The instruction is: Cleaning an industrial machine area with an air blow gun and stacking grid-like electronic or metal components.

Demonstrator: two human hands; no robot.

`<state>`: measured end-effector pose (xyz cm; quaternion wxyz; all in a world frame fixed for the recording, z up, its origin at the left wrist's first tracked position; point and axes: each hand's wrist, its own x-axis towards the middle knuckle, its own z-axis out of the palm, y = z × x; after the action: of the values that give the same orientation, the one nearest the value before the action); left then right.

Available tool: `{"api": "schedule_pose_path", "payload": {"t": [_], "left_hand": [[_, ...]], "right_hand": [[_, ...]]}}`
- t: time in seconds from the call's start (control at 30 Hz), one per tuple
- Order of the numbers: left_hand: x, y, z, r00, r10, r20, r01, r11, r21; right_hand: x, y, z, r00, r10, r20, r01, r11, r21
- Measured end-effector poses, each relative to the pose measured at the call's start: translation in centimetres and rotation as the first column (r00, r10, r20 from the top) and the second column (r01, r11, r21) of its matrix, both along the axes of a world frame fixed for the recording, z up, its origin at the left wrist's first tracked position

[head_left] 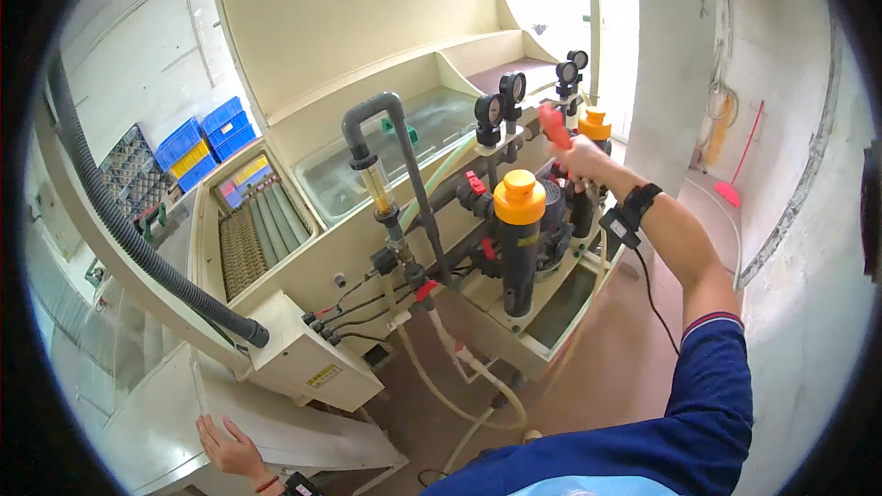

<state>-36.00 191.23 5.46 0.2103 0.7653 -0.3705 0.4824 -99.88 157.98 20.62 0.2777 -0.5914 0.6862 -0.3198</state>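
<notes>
The person's right hand [586, 161] is far forward, the R arm stretched out over the machine. Its fingers are bent narrow around the lower end of a bright red, smooth, elongated piece [554, 126]. This piece points up and to the left from the fingers, so it lies directly at the R hand and well apart from the left hand [230, 448]. If it is fixed to the pipes behind, I can't tell.

The L hand is wide, w/ fingers extended, at the lower left, by a white, smooth machine panel [303, 422]. Whether the palm presses on it, I can't tell.

Just beside the R hand, on its right, is a yellow round cap [594, 122]. Nearer to the person, approx. in the middle, stands a black cylindrical housing w/ yellow top [520, 253], upright. To the left of the red piece there's a round black pressure gauge [513, 88], and behind the pipes a cream-coloured tank w/ clear liquid [335, 182]. A clear tube-shaped flow meter [377, 186] is more to the left, btw. the two hands, under a grey bent pipe [375, 103].
</notes>
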Motion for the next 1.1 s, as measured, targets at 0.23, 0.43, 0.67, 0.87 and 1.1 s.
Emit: {"api": "schedule_pose_path", "payload": {"t": [0.23,0.43,0.67,0.87,1.1], "left_hand": [[0.2,-0.6,-0.5,0.997,-0.059,0.050,0.059,0.998,-0.005],[-3.5,-0.5,3.0,0.976,-0.025,0.217,0.030,0.999,-0.022],[-4.2,-0.7,3.1,0.975,0.042,0.217,-0.037,0.999,-0.025],[-4.4,-0.4,3.5,0.961,0.023,0.276,-0.031,0.999,0.024],[-3.5,-0.7,3.1,0.921,-0.004,0.389,-0.011,0.999,0.036]], "right_hand": [[-1.1,2.5,-3.9,0.980,0.010,0.198,0.005,0.997,-0.074],[-6.5,1.4,-10.0,0.929,-0.268,0.255,0.261,0.963,0.063],[-12.7,-3.4,-10.4,0.879,-0.329,0.345,0.366,0.929,-0.047],[-13.9,-4.2,-13.8,0.865,-0.430,0.260,0.415,0.903,0.113],[-16.5,-4.3,-24.0,0.841,-0.460,0.286,0.382,0.878,0.288]]}}
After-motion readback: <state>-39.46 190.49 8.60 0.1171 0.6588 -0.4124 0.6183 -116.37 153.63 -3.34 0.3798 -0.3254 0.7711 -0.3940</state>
